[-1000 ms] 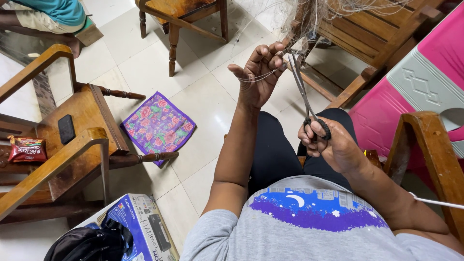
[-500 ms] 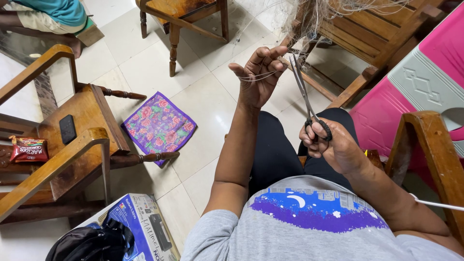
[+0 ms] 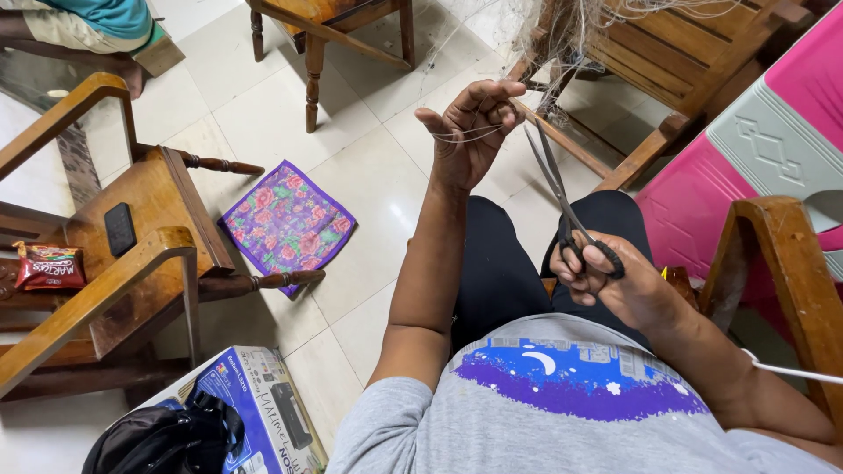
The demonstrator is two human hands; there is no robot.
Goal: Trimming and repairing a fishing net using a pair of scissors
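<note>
My left hand [image 3: 470, 132] pinches thin pale fishing-net thread [image 3: 465, 136] (light, limp, slippery); at four o'clock, my right hand [image 3: 606, 281] grips long black steel scissors [image 3: 562, 197] by the loops.

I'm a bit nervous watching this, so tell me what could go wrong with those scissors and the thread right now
1. The scissors in the right hand point their tips up beside the left hand's fingers pinching the thin threads; a slip could nick a finger.
2. The threads look looped around those fingers, so a tug might cut into skin.
3. The tangled netting hangs near the blades and might snag them.
</note>
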